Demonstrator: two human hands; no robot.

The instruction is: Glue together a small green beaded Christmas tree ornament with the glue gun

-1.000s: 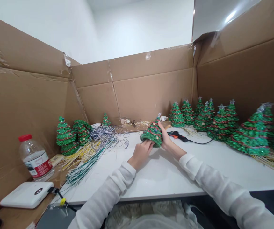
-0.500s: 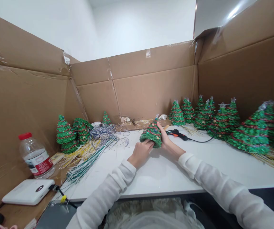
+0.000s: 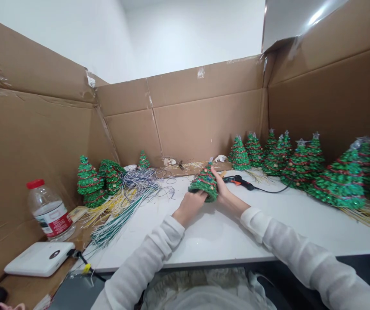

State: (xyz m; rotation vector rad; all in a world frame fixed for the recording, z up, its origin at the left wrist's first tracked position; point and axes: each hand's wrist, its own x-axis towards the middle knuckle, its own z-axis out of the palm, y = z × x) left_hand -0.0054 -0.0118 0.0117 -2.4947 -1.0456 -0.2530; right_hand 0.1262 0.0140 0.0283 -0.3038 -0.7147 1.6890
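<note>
A small green tree (image 3: 205,180) with red garland and a clear star on top is tilted between my hands above the white table (image 3: 217,241). My right hand (image 3: 223,188) is wrapped round its right side, thumb up near the star. My left hand (image 3: 191,206) is closed at the tree's lower rim, with its fingertips hidden inside the hollow base. A black and orange glue gun (image 3: 239,181) lies just behind and right of my right hand.
Finished-looking trees (image 3: 301,159) stand along the right side, more trees (image 3: 90,183) at the left. Wire bundles (image 3: 120,215), a red-capped bottle (image 3: 51,213) and a white power bank (image 3: 39,258) are on the left. Cardboard walls (image 3: 204,125) surround the table.
My left fingers have gone further under the tree's rim, and the tree's base has tipped slightly toward me. My right hand keeps its hold with barely any shift.
</note>
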